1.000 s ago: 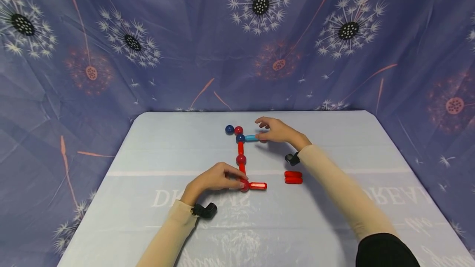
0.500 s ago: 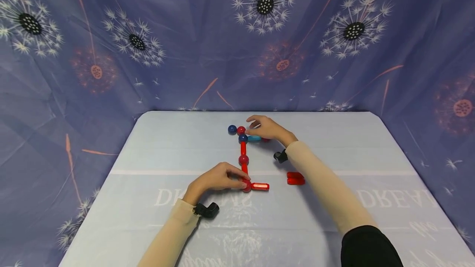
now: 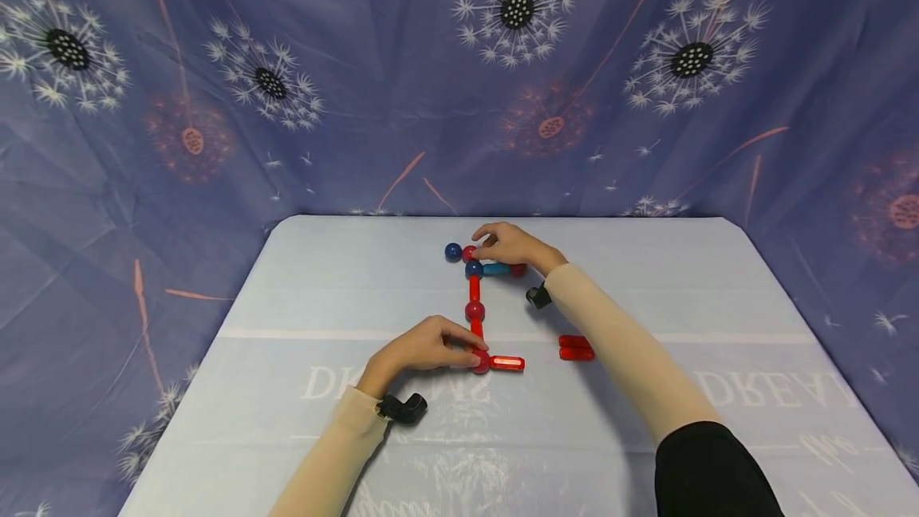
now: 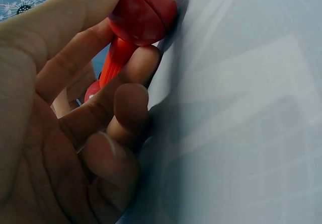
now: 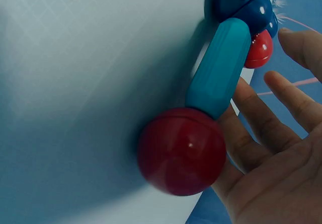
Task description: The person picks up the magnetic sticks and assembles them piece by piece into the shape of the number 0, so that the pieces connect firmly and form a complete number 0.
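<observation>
Head view: left hand (image 3: 420,349) pinches red ball (image 3: 479,361); right hand (image 3: 513,246), fingers spread, reaches loose red ball (image 3: 469,253).

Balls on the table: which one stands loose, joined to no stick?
The dark blue ball at the far left end; it touches no stick, whereas the others cap red or teal sticks.

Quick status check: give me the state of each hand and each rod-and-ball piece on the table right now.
left hand: pinches the near red ball.
near red ball: on the table, joined to red rods.
right hand: over the far balls, fingers reaching the loose red ball; grip cannot be told.
teal rod: flat, linking blue ball and dark red ball.
two red rods: loose, side by side.
</observation>
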